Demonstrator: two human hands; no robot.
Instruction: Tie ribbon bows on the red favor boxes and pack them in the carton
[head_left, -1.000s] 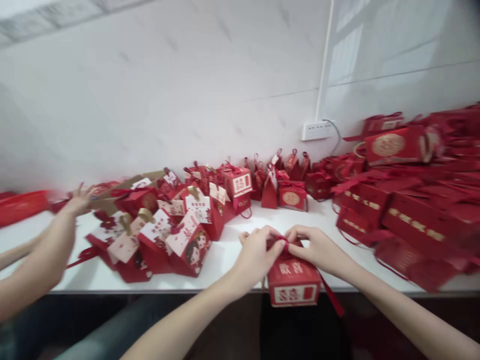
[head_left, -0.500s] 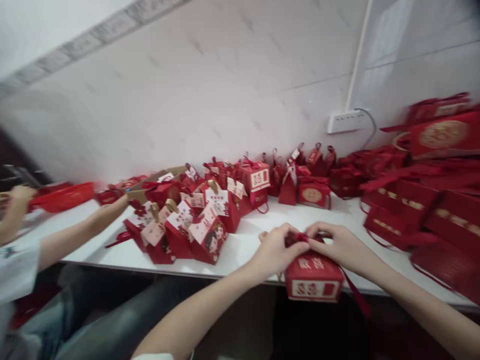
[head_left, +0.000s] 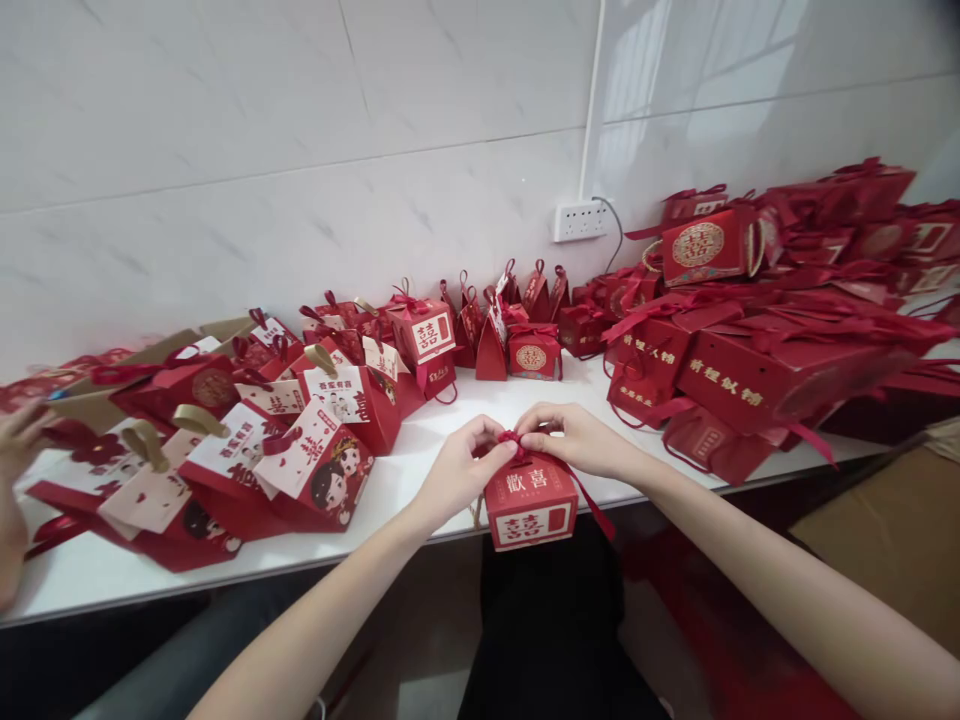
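Observation:
A small red gift box (head_left: pixel 529 497) with white characters and a pale label on its front rests at the table's front edge, its near side jutting out past it. My left hand (head_left: pixel 474 462) pinches the dark red ribbon (head_left: pixel 511 446) on top of the box from the left. From the right, my right hand (head_left: pixel 577 440) grips the same ribbon, thumb and fingertips close to those of the left. A loose ribbon end (head_left: pixel 596 510) hangs down at the box's right side.
Red and white gift boxes (head_left: pixel 315 462) crowd the white table (head_left: pixel 450 412) on the left. Red boxes (head_left: pixel 750 375) are piled on the right. A power strip (head_left: pixel 581 222) is on the wall. Another person's hand (head_left: pixel 15 470) shows at the left edge; a cardboard box (head_left: pixel 892 530) stands lower right.
The view has swung to the right, bringing more of the right pile into sight and most of the other person out of it. Both my hands remain at the ribbon.

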